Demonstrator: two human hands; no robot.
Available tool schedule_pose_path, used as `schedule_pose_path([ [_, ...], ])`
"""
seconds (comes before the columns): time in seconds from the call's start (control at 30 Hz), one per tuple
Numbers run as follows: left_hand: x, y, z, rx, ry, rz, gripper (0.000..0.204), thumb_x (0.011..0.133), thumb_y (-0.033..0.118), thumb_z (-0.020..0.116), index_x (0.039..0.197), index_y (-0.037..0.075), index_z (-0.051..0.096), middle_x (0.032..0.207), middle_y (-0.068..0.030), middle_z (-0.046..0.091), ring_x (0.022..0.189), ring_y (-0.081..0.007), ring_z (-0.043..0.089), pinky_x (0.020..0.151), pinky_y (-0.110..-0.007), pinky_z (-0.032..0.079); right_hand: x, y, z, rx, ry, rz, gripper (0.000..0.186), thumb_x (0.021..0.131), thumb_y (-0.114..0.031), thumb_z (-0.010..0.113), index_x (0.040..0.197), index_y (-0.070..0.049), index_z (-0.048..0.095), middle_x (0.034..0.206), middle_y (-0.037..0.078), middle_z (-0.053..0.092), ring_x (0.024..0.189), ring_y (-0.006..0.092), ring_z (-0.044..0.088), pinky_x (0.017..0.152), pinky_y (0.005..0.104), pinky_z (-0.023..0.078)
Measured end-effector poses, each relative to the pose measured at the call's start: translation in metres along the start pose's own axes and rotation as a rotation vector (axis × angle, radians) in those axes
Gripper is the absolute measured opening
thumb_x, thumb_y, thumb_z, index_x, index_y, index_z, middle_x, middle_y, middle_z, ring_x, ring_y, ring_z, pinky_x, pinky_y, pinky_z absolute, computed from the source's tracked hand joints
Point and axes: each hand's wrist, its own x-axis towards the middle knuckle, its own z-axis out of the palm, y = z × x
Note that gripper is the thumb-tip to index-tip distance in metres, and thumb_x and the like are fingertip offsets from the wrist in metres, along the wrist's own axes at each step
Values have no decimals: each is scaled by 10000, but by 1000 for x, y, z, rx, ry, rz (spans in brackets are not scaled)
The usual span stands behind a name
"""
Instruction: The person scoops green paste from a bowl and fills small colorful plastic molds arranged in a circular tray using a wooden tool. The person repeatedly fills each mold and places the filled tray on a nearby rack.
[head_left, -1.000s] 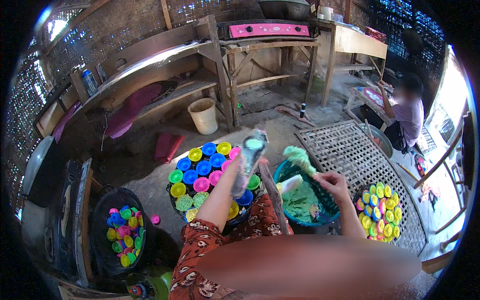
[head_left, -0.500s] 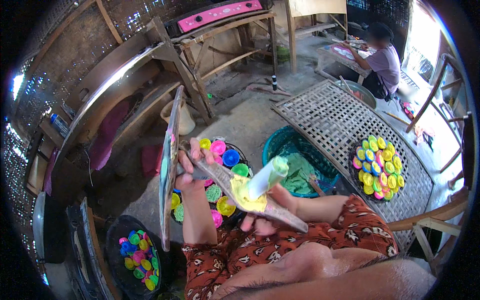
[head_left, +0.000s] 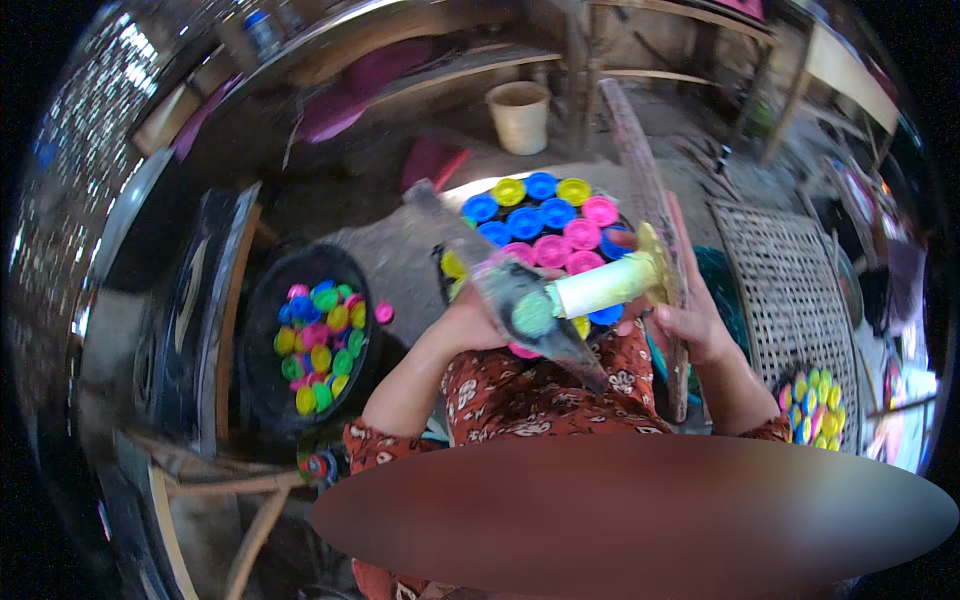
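My left hand (head_left: pixel 470 322) is closed on a flat wooden board (head_left: pixel 575 358), dark and smeared with pale residue. My right hand (head_left: pixel 695 325) grips a second, long wooden board (head_left: pixel 640 150), held upright. From this one a whitish tube (head_left: pixel 605 286) sticks out toward the left board. Yellow paste (head_left: pixel 655 262) coats the tube's base, and green paste (head_left: pixel 534 312) shows at its far end, in front of the left board. Whether tube and left board touch, I cannot tell. Behind my hands, several small pink, blue and yellow cups (head_left: pixel 552 250) lie close together on a dark round tray.
A black basin (head_left: pixel 262 375) of coloured cups stands at left, with a loose pink cup (head_left: pixel 384 313) beside it. A teal tub (head_left: pixel 714 285) is partly hidden by my right arm. More filled cups (head_left: pixel 815 410) lie on a woven bamboo surface (head_left: pixel 785 270). A cream bucket (head_left: pixel 520 117) stands behind.
The view has swung left. The two boards, side by side before, now have the tube between them, pointing left toward the left board. My right hand has moved up along its board.
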Motion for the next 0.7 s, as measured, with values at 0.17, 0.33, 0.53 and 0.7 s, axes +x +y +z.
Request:
schedule_pose_path([
  [0.17, 2, 5, -3, 452, 0, -22, 594, 610, 374, 751, 1125, 122, 594, 1061, -87, 620, 995, -255, 580, 890, -374, 433, 11, -1, 14, -591, -146, -69, 1075, 645, -196, 761, 1451, -161, 50, 1428, 137, 258, 1110, 260, 490, 743, 341, 509],
  [0.33, 12, 12, -5, 457, -33, -59, 501, 635, 390, 710, 1059, 145, 601, 1019, -125, 618, 931, -302, 600, 813, -393, 477, 14, -7, 13, -1306, -319, -547, 937, 618, -262, 787, 1384, -161, 257, 1286, 273, 358, 1125, 461, 446, 852, 447, 460],
  [0.53, 27, 9, 4, 404, 133, 115, 379, 600, 336, 702, 902, 122, 621, 875, -136, 632, 811, -322, 609, 695, -407, 492, 8, 2, 20, -1338, -267, -627, 963, 625, -228, 784, 1400, -169, 215, 1259, 302, 365, 1102, 444, 471, 818, 464, 468],
  [0.7, 36, -18, 12, 384, 174, 94, 315, 584, 356, 706, 740, 91, 640, 739, -144, 624, 698, -347, 601, 596, -425, 491, 20, 5, 13, -1233, -250, -402, 1061, 605, -338, 789, 1416, -90, 151, 1327, 235, 320, 1203, 363, 383, 951, 444, 350],
])
